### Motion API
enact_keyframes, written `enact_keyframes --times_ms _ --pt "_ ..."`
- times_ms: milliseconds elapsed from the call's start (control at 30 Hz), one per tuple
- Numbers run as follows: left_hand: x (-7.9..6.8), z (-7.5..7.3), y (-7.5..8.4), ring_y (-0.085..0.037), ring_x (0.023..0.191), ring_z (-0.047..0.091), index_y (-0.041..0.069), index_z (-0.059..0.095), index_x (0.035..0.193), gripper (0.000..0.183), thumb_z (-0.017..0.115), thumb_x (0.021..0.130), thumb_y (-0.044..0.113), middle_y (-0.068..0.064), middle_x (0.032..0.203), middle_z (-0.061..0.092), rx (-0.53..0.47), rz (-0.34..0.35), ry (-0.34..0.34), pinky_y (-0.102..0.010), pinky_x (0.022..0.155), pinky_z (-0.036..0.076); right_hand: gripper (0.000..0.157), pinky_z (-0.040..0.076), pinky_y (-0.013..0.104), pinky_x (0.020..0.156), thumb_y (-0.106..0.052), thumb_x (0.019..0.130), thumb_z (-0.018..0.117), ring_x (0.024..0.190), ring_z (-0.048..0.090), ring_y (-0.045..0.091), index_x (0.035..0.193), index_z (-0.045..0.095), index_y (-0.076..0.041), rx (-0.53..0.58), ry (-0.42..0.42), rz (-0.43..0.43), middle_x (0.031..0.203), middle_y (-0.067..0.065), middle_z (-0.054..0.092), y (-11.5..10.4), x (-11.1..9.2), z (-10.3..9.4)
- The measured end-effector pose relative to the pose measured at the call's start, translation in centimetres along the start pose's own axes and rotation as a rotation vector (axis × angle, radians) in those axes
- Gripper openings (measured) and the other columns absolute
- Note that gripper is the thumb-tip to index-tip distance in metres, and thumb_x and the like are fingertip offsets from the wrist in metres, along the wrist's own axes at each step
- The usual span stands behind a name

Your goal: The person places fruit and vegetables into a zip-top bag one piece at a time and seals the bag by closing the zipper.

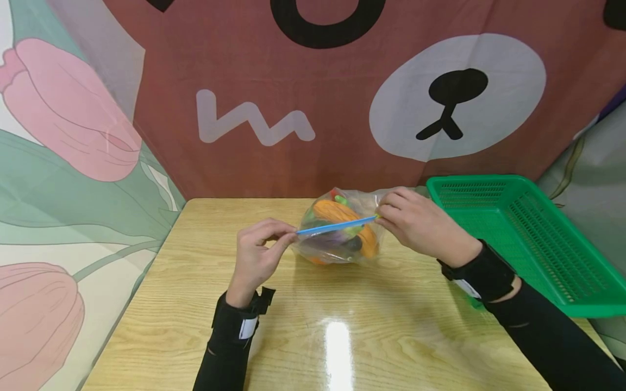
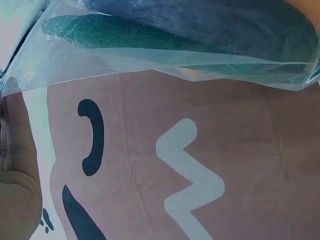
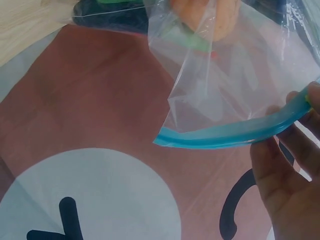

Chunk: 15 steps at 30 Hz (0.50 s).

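A clear plastic zip bag (image 1: pixel 305 247) sits over the table, its blue zip strip (image 1: pixel 335 225) stretched between both hands. My left hand (image 1: pixel 259 252) pinches the strip's left end between thumb and fingers. On the other side my right hand (image 1: pixel 415 222) pinches the zip, where a small yellow-green slider (image 1: pixel 377 216) shows at the fingertips. Inside the bag lie an orange ridged pumpkin-like piece (image 1: pixel 325 210) and a purple eggplant-like piece (image 1: pixel 330 237). A long dark green vegetable (image 2: pixel 125 32) shows through the plastic in the left wrist view. In the right wrist view, the strip's corner (image 3: pixel 170 138) extends past the fingers.
A green plastic basket (image 1: pixel 518 239) with mesh walls stands at the right, beside my right forearm. The wooden table (image 1: pixel 195 228) ends at a brown cloth backdrop (image 1: pixel 235 168) with a bear print. A flower-patterned cloth (image 1: pixel 73 228) hangs along the left.
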<state>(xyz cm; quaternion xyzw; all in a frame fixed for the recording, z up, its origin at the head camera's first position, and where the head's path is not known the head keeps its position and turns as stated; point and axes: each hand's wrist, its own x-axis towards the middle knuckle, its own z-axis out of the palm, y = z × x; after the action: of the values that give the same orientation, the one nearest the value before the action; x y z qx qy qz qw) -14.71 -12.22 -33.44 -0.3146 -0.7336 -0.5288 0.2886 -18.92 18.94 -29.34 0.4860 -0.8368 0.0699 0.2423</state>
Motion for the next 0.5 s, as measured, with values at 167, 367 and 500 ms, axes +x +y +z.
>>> enact_keyframes --times_ms 167,367,500 --pt "0.0 0.0 0.1 -0.015 0.068 0.064 0.001 0.073 0.085 0.012 0.072 0.077 -0.007 -0.007 0.079 0.068 -0.007 0.015 0.0 -0.021 0.063 0.052 0.057 0.046 0.035 0.072 -0.041 0.101 0.024 0.091 0.05 0.027 0.093 0.065 -0.002 0.013 0.007 0.014 0.098 0.011 0.057 0.5 -0.2 -0.1" --pt "-0.1 -0.2 0.1 -0.015 0.068 0.064 0.001 0.073 0.085 0.014 0.072 0.076 -0.01 -0.007 0.079 0.068 -0.009 0.031 0.012 -0.021 0.063 0.051 0.055 0.047 0.037 0.074 -0.042 0.102 0.026 0.092 0.053 0.026 0.094 0.065 -0.003 0.024 0.026 0.02 0.101 0.012 0.058 1.2 -0.6 0.2" --pt "-0.1 -0.3 0.0 -0.015 0.068 0.064 0.001 0.073 0.084 0.015 0.072 0.076 -0.011 -0.007 0.079 0.068 -0.013 0.04 0.018 -0.022 0.064 0.052 0.056 0.047 0.036 0.071 -0.043 0.101 0.026 0.088 0.053 0.025 0.094 0.065 -0.003 0.018 0.027 0.036 0.099 0.011 0.058 1.5 -0.7 0.2"
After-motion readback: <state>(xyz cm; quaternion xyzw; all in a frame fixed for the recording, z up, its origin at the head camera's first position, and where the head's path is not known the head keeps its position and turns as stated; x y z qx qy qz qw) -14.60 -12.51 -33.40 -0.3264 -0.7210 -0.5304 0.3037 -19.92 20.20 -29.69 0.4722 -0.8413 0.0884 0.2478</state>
